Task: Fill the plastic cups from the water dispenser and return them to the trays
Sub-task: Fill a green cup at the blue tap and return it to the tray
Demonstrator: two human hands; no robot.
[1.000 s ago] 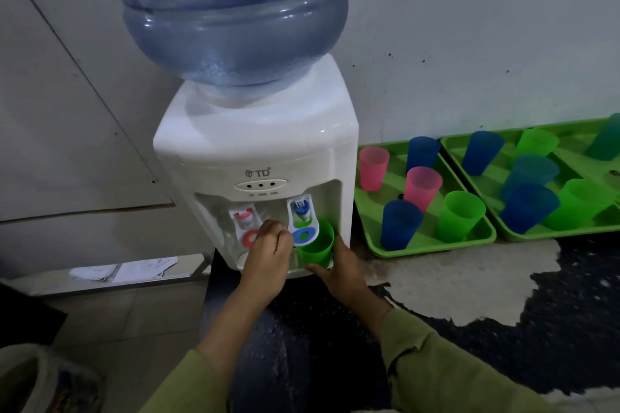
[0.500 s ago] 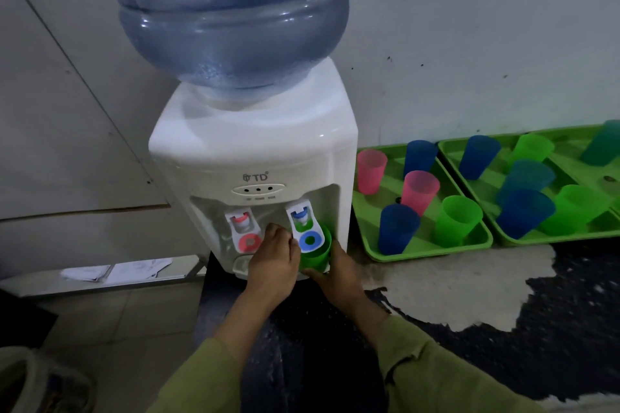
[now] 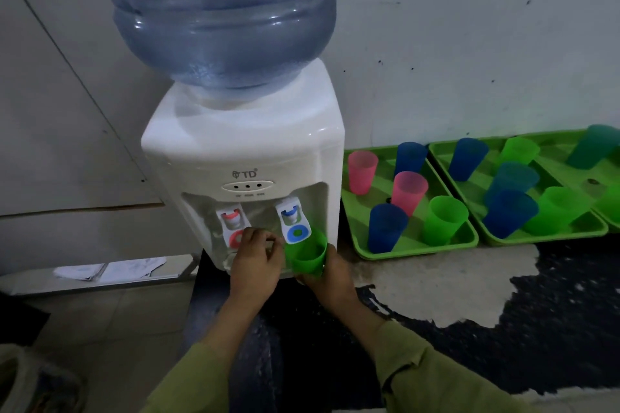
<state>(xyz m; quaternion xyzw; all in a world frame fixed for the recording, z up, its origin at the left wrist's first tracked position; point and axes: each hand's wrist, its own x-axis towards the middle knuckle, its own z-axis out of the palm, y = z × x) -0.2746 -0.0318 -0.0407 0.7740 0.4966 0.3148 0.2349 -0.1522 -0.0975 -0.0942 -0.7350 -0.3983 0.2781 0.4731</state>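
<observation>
A white water dispenser (image 3: 245,151) carries a big blue bottle (image 3: 221,10). My right hand (image 3: 330,278) grips a green cup (image 3: 307,253) from below, just under and in front of the blue tap lever (image 3: 295,225). My left hand (image 3: 256,261) hovers with curled fingers between the red tap (image 3: 233,226) and the blue lever, holding nothing that I can see. Two green trays (image 3: 416,253) (image 3: 543,236) to the right hold several pink, blue and green cups.
The dispenser stands at the left end of a dark counter with a large worn pale patch (image 3: 436,288). A white wall rises behind. Papers (image 3: 110,268) lie on a low ledge to the left, above a tiled floor.
The green cup has come down and out from under the blue lever, with my right hand under it. My left hand has drawn back from the lever, which now shows in full.
</observation>
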